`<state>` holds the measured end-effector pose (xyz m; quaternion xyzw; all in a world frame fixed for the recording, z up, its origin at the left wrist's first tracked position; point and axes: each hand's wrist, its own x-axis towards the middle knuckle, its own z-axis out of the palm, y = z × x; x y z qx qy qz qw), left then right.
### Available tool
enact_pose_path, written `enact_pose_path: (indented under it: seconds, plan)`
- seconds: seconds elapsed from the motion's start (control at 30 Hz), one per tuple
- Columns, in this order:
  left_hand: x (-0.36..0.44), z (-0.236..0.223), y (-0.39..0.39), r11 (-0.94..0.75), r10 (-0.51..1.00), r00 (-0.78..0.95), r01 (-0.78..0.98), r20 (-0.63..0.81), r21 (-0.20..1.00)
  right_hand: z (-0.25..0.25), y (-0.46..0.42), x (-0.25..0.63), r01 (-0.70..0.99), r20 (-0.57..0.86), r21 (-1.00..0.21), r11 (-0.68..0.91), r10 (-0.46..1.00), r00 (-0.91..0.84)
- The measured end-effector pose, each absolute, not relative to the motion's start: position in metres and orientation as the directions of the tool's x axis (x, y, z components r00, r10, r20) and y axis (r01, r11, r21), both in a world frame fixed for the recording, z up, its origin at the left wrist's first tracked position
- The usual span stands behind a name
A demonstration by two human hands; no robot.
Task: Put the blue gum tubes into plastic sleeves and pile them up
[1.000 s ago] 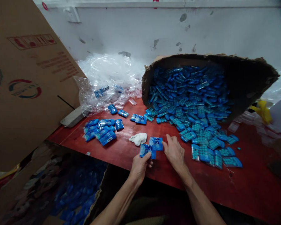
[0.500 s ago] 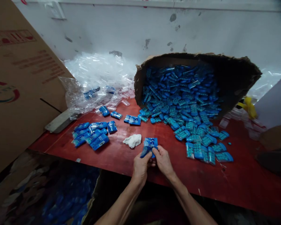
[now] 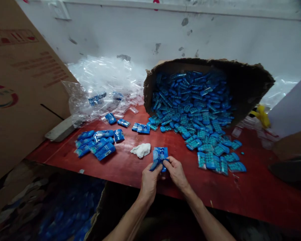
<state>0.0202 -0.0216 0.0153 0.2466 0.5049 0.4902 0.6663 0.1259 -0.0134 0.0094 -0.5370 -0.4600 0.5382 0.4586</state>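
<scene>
My left hand pinches a small blue printed plastic wrapper over the front part of the red table. From the other side my right hand grips the same wrapper, thumb and fingers pressed together at its edge. Just behind them another flat blue wrapper lies on the table, partly covered by the held one. To its left is a crumpled white cloth. Farther left sits a pile of blue wrapped packs. Clear cases with blue ends and turquoise pieces lie to the right.
A tipped cardboard box spills many such cases onto the red table. Clear plastic pieces are heaped by the wall. A large carton stands at left, and a box of blue items is below the table edge.
My right hand has moved left from beside the lying wrapper and now grips the held one together with my left hand. The held wrapper has become bent. The view has shifted right.
</scene>
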Motion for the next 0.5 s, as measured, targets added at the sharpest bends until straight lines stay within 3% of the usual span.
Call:
enact_pose_path:
  seconds: [0.17, 0.37, 0.5]
  plan:
    - [0.032, 0.019, -0.022, 0.443, 0.870, 0.017, -0.462, -0.492, 0.768, 0.002, -0.019, 0.122, 0.040, -0.151, -0.987, -0.154, 0.986, 0.072]
    - [0.031, 0.020, -0.031, 0.467, 0.876, 0.084, -0.398, -0.476, 0.789, 0.009, -0.027, 0.134, 0.081, -0.113, -0.990, -0.114, 0.993, 0.016]
    - [0.021, 0.021, -0.033, 0.484, 0.872, 0.128, -0.366, -0.472, 0.795, 0.012, -0.026, 0.141, 0.014, -0.104, -0.995, -0.104, 0.994, -0.041]
